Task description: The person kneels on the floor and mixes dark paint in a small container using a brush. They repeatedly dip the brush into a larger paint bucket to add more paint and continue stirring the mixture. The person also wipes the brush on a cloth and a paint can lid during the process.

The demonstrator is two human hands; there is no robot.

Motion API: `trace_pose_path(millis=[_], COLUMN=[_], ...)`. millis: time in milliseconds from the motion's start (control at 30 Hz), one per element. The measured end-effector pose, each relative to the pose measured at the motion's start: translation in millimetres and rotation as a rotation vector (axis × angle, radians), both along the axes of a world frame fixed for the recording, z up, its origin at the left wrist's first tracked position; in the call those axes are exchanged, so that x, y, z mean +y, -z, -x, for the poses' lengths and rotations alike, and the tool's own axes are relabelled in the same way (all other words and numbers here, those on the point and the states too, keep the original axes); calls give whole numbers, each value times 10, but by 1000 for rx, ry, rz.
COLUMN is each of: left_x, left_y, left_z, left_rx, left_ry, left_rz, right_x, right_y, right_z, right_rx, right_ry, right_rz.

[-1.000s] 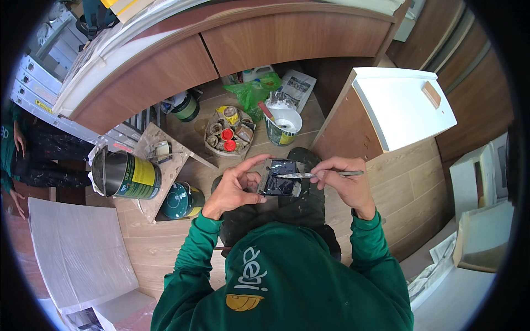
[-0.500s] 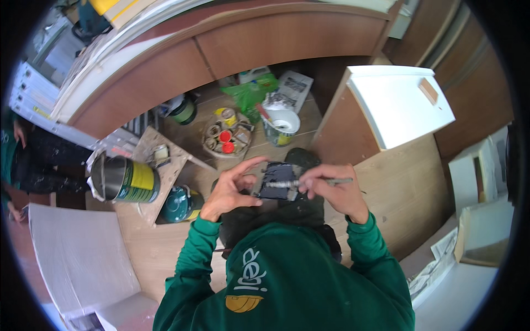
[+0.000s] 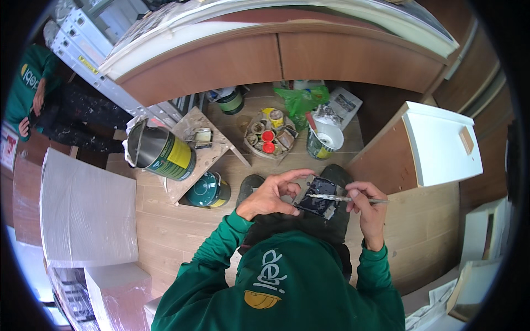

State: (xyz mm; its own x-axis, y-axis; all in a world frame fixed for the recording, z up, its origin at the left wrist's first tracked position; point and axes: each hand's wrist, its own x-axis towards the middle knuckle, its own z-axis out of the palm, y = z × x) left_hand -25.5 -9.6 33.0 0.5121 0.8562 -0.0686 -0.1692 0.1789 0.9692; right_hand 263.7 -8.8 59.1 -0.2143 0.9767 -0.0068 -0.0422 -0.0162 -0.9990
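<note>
Left hand (image 3: 268, 198): fingers pinch dark tray (image 3: 329, 212), left side. Right hand (image 3: 372, 212): fingers pinch thin tool (image 3: 334, 197) (tip over tray).

Left forearm (image 3: 221, 248) and right forearm (image 3: 379, 278) angled forward, left hand (image 3: 268, 197) gripping with thumb and index finger spread, other fingers (image 3: 289, 188) curled, right hand (image 3: 369, 208) in a pinching grip.

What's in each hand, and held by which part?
Left hand: a small dark-smeared plate, by its left side. Right hand: a slim paint-smeared tool, by its handle, toward the right end.
</note>
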Motion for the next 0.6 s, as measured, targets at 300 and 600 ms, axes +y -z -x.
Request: trace_pose_path(millis=[300, 600], left_x=[-226, -912], left_y=[169, 804], left_z=[90, 1005], left_rx=[-81, -71], left_ry=[12, -490], left_rz=[66, 86], right_x=[-174, -158], right_y=[343, 326], right_z=[371, 487], right_rx=[215, 128], right_ry=[17, 45], right_rz=[340, 262])
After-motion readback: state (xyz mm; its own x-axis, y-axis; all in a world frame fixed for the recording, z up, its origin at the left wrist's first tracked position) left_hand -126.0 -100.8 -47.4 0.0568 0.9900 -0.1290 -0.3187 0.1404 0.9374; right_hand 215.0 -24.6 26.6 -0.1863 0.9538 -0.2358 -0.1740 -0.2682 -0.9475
